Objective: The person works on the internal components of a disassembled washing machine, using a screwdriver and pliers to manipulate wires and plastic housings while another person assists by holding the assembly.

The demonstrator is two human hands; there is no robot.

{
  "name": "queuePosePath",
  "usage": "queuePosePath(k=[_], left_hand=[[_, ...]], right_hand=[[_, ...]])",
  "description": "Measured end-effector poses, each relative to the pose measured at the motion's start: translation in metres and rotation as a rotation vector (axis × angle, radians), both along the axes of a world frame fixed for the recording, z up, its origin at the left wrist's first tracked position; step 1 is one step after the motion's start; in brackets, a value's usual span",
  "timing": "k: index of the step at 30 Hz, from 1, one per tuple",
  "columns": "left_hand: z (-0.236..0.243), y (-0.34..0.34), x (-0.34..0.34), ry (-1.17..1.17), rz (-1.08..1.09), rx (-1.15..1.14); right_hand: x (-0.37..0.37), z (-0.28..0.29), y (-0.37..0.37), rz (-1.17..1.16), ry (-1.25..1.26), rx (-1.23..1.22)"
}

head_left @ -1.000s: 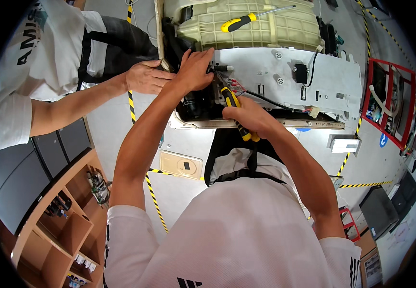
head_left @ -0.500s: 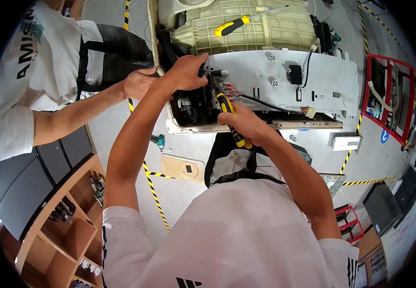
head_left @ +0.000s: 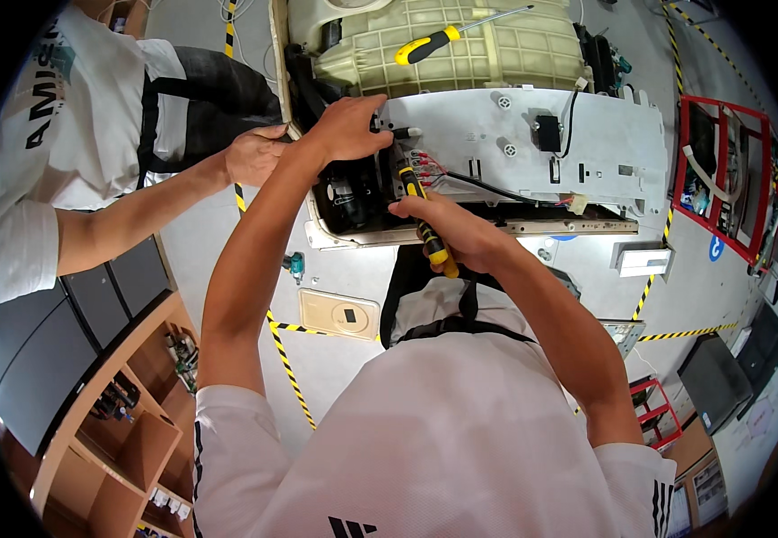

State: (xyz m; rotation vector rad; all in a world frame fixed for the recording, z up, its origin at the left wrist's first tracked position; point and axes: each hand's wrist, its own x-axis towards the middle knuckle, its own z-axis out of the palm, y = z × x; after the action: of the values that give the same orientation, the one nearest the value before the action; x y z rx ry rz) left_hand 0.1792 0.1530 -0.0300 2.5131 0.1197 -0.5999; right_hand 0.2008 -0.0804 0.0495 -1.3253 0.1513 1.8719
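My left hand (head_left: pixel 344 125) is curled over the left end of a white panel (head_left: pixel 613 143) mounted along the front of an opened appliance, its fingertips partly hidden. My right hand (head_left: pixel 447 229) grips yellow-and-black pliers (head_left: pixel 411 184), angled up toward a cluster of red wire connectors (head_left: pixel 424 166) beside a dark cavity (head_left: pixel 348 197); the pliers' tip is too small to make out. A black cable (head_left: pixel 496 186) runs rightward across the panel. A yellow-and-black screwdriver (head_left: pixel 425 47) lies on the cream ribbed housing (head_left: pixel 523 63) above.
A co-worker's hand (head_left: pixel 250 157) is at the appliance's left side. Also around are a red frame (head_left: pixel 713 112), wooden cubbies (head_left: pixel 129 466), a teal tool (head_left: pixel 295 264), a beige flat object (head_left: pixel 326 312), a silver rectangular object (head_left: pixel 642 262) and striped floor tape (head_left: pixel 286 363).
My right hand and the pliers have shifted slightly left over the last second. My left hand has dropped a little at the panel's end. The co-worker's hand has moved slightly leftward.
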Motion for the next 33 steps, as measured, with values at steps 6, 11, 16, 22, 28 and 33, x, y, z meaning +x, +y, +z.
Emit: queuePosePath(k=[6, 11, 16, 22, 28, 33], left_hand=[[0.003, -0.002, 0.005, 0.045, 0.020, -0.046], [0.008, -0.010, -0.006, -0.090, 0.086, -0.011], [0.009, -0.032, -0.035, -0.493, -0.027, 0.154], [0.008, -0.039, -0.042, -0.375, 0.077, 0.165], [0.003, -0.047, -0.034, -0.313, 0.127, 0.214], [0.002, -0.044, -0.030, -0.265, 0.132, 0.270]], right_hand=[[-0.038, 0.000, -0.005, 0.130, -0.189, -0.056], [-0.045, 0.012, -0.033, 0.027, -0.127, -0.035], [0.018, 0.020, -0.066, 0.129, -0.817, -0.018], [0.157, -0.006, -0.054, 0.592, -1.661, -0.155], [0.235, -0.041, -0.034, 1.083, -1.855, 0.097], [0.251, -0.078, -0.024, 1.134, -1.860, 0.221]])
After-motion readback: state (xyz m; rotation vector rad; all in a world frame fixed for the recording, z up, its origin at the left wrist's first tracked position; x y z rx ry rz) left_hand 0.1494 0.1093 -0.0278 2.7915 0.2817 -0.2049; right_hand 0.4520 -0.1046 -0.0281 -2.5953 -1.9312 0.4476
